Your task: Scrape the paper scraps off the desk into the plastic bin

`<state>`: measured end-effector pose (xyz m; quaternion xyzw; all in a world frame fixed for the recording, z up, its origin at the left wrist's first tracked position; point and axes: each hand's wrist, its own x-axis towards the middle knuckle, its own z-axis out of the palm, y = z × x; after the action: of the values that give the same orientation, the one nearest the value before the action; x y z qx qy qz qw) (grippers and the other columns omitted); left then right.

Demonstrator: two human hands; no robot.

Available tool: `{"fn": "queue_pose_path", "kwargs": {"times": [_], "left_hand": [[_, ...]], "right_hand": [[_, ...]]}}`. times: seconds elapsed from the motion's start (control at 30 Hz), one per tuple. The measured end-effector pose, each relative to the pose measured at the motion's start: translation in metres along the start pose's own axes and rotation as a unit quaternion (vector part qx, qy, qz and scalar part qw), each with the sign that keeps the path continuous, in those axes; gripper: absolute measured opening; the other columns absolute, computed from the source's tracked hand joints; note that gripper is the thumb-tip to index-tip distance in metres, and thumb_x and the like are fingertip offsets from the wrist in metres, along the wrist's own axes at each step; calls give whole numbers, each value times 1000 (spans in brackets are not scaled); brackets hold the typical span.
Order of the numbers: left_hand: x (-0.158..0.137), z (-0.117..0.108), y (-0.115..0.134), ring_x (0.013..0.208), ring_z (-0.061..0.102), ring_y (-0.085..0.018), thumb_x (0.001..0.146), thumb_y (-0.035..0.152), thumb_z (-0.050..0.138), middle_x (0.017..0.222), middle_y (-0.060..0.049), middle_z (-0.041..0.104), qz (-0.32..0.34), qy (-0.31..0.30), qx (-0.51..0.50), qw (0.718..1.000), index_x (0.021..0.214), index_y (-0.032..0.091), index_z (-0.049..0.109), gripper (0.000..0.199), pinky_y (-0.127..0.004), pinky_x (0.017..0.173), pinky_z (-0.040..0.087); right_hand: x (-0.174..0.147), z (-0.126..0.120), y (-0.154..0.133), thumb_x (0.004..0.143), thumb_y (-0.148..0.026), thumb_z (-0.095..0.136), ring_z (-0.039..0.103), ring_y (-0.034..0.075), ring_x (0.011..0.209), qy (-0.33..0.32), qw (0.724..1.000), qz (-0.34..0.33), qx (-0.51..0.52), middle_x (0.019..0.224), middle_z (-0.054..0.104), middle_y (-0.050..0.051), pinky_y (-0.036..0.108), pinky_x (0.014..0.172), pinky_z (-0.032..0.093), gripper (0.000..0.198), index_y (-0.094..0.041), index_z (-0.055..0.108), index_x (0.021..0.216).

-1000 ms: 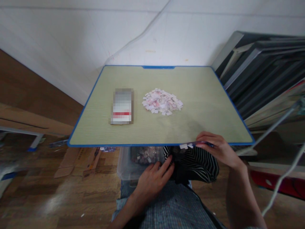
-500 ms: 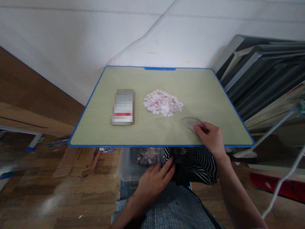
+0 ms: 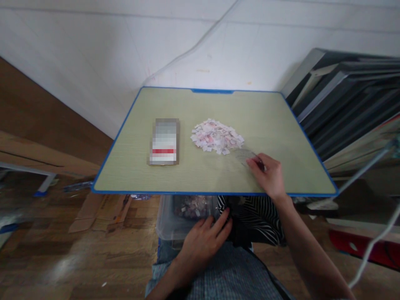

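My right hand (image 3: 267, 173) pinches a clear, half-round protractor (image 3: 241, 155) between thumb and fingers, low over the right part of the table. The protractor's rounded edge is close to a heap of small white and pink paper pieces (image 3: 215, 137); whether it touches them I cannot tell. Below the table edge, my left hand (image 3: 206, 239) lies with fingers spread at my lap, by a clear plastic bin (image 3: 164, 229). A dark container of similar small pieces (image 3: 195, 206) sits inside the bin.
A blurred-out box with a red band (image 3: 164, 143) lies left of the heap. The pale green tabletop (image 3: 265, 112) has a blue rim and meets the white wall. Dark panels (image 3: 350, 91) lean at the right. Flattened cardboard (image 3: 100, 212) is on the floor at left.
My right hand has moved the protractor left and slightly farther from me, closer to the paper heap. My left hand stays at my lap. The whole view has shifted slightly.
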<state>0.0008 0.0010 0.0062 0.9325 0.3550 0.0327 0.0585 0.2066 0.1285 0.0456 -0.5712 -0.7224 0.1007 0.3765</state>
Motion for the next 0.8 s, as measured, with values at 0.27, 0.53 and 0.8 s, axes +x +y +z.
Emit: {"fn": "queue_pose_path", "kwargs": {"times": [0.27,0.53,0.8], "left_hand": [[-1,4,1,85,52,-18,86,13,38,139,-8,31,0,7,9,1000,125,16,42,39,-29,66,49],[-1,3,2,86,52,-18,86,14,39,140,-8,30,1,3,10,1000,125,17,41,39,-29,67,49],[0,2,1,85,52,-17,86,14,40,139,-9,32,2,-1,20,1000,125,17,42,39,-28,66,49]], "right_hand": [[6,-2,11,78,-21,51,37,8,48,0,1000,-15,-21,52,39,-3,23,47,30,26,-18,40,55],[10,1,10,79,-21,50,40,9,52,2,1000,-24,-2,56,42,-1,24,50,32,24,-17,43,57],[10,-2,14,77,-20,50,34,9,48,16,998,-52,-28,51,34,-3,26,49,28,30,-19,33,52]]}}
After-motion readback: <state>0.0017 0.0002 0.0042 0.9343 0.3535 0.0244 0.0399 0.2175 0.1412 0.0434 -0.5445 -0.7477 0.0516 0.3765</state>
